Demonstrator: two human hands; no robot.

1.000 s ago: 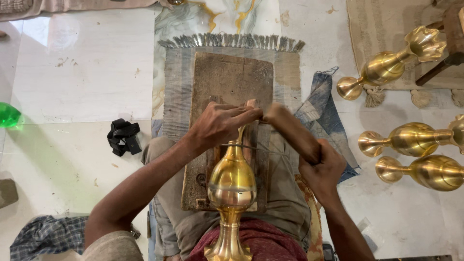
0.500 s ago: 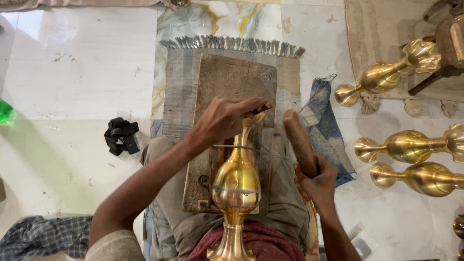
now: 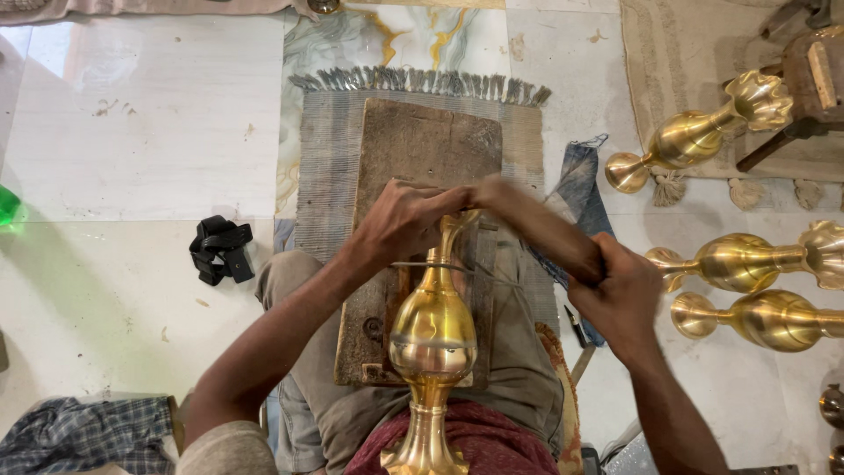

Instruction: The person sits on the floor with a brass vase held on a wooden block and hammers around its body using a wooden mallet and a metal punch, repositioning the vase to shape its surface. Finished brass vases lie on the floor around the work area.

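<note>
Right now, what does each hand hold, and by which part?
Left hand grips the shiny brass vase at its narrow neck; right hand holds a blurred brown wooden mallet by its near end.

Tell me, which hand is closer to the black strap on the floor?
Left. The left hand is at the brass vase's neck, nearer the black strap; the right hand is on the vase's far side.

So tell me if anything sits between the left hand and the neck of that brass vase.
Nothing visible does. The left hand is already at the top of the brass vase, fingers over its narrow neck. The right hand grips a wooden tool whose far end reaches the same spot.
</note>
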